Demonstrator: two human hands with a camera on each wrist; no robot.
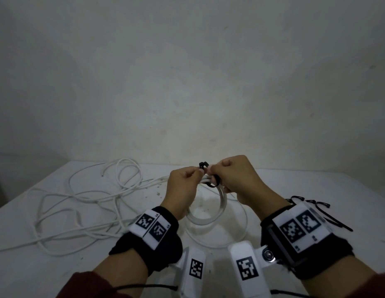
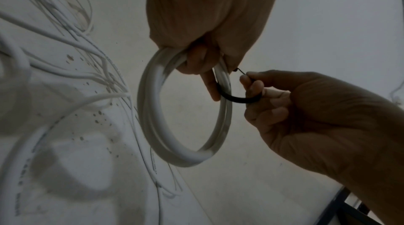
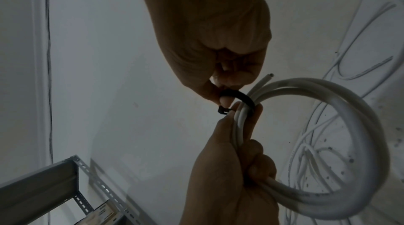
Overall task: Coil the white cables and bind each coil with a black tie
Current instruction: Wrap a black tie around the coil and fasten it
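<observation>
1. The coil (image 1: 208,214) of white cable is up off the bench (image 1: 316,190), held between both hands a bit in front of the chest. A few loops are stacked into one ring, and one cut end pokes out near the top in the right wrist view.
2. A black tie (image 1: 211,183) is looped round the top of that coil. Its little locking head (image 3: 221,109) sits right by the left thumb, and the band curves over the strands.
3. The left hand (image 1: 183,188) has its grip wrapped tight round the bundled strands, fingers curled through the ring, with the fingertips up at the tie's head end.
4. The right hand (image 1: 238,179) has its grip pinched together on the tie's band, thumb and forefinger squeezing it just beside the coil.
5. The rest of the white cables (image 1: 84,201) are sprawled loose over the left side of the bench in a messy tangle, one free end pointing up toward the back edge.
6. More spare ties (image 1: 312,206) lie in a small bunch on the bench, just past the right wrist.
7. Metal shelving (image 3: 65,185) shows low down in the right wrist view.
</observation>
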